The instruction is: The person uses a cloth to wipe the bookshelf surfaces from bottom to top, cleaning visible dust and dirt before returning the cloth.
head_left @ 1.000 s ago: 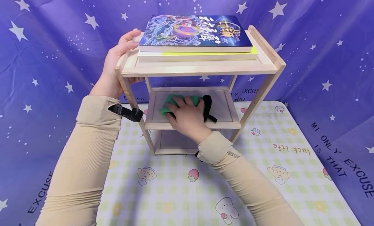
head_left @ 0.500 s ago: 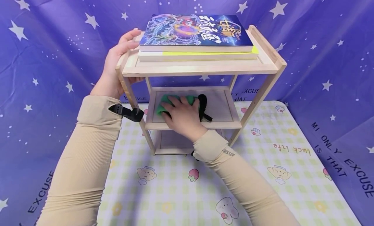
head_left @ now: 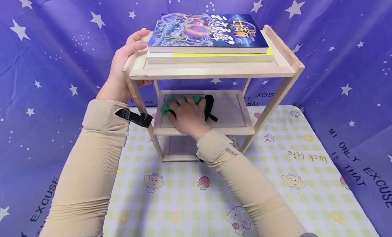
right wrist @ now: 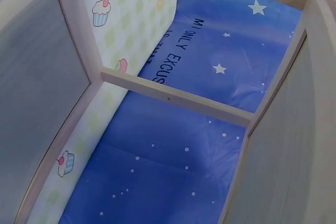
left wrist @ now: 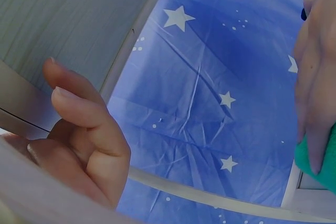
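Observation:
In the head view, my left hand [head_left: 120, 65] grips the upper left end of a small wooden shelf rack [head_left: 211, 72]. The left wrist view shows curled fingers [left wrist: 84, 111] below the top board. On the rack's middle shelf [head_left: 228, 111], my right hand [head_left: 191, 118] holds a bunched green cloth [head_left: 166, 106] down against the board, fingers spread and bent over it. A black strap-like piece [head_left: 209, 106] sticks out on the cloth's right side; whether it belongs to the cloth I cannot tell. The right wrist view shows neither hand nor cloth.
Two books lie stacked on the top shelf, a blue illustrated one [head_left: 202, 31] over a yellow-and-white one [head_left: 214, 57]. A lower shelf [head_left: 180, 145] sits beneath the middle one. The rack stands on a checked tablecloth [head_left: 171, 203], with a starry purple curtain [head_left: 346, 60] around it.
My right hand has slid the green cloth and black piece left and slightly back across the middle shelf. My left hand keeps its grip on the rack.

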`<state>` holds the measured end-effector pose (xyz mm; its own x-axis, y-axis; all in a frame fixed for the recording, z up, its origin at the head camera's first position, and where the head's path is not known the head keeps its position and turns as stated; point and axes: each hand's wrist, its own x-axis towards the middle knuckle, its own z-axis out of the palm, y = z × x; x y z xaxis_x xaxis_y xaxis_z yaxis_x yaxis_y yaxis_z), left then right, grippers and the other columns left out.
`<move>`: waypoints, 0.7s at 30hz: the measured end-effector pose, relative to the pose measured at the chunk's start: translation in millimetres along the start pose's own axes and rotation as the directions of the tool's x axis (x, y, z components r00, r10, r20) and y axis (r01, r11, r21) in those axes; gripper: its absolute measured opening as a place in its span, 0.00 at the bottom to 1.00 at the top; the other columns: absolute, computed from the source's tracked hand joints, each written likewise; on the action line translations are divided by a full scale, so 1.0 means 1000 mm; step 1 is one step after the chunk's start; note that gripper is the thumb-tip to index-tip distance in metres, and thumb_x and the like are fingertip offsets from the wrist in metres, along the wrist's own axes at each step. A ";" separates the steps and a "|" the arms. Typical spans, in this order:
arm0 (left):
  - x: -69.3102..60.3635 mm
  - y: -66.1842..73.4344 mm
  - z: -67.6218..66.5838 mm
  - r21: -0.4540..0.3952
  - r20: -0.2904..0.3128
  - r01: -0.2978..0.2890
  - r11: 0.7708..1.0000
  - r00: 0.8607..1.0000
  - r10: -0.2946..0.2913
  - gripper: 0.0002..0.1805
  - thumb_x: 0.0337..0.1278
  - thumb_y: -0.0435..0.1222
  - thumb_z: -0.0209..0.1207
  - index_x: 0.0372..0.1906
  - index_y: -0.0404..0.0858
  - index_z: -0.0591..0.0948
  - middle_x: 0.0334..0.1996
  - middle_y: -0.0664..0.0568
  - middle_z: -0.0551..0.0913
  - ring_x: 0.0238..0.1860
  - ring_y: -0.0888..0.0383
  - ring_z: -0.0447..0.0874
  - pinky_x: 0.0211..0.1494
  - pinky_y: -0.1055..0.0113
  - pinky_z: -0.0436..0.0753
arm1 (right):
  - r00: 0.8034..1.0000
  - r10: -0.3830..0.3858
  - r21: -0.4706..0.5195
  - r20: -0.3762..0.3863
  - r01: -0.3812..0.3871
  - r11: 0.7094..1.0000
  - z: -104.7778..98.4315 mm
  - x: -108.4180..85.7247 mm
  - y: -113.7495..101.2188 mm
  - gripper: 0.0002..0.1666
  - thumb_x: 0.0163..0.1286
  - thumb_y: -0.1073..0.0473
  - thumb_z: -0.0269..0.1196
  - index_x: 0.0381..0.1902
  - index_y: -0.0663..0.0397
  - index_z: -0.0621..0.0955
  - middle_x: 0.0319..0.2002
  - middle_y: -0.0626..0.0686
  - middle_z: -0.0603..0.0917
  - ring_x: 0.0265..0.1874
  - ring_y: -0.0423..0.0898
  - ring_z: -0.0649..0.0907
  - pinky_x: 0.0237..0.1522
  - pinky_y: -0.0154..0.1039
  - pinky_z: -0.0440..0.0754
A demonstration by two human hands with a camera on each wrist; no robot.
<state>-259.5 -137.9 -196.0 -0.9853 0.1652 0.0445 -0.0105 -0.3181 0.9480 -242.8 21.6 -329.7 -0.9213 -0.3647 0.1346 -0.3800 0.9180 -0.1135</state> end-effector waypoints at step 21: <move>-0.001 -0.001 0.001 0.029 -0.011 -0.025 0.999 1.000 0.025 0.20 0.66 0.38 0.44 0.60 0.58 0.71 0.66 0.59 0.64 0.56 0.55 0.66 0.44 0.63 0.71 | 0.994 0.021 -0.078 0.107 -0.013 0.997 -0.007 0.003 -0.011 0.30 0.79 0.41 0.43 0.76 0.32 0.60 0.76 0.52 0.60 0.73 0.61 0.60 0.65 0.71 0.56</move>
<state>-258.5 -136.4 -196.6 -0.9870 0.1468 0.0648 0.0189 -0.2950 0.9553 -240.8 11.7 -320.7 -0.9326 -0.3600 0.0258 -0.3608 0.9319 -0.0381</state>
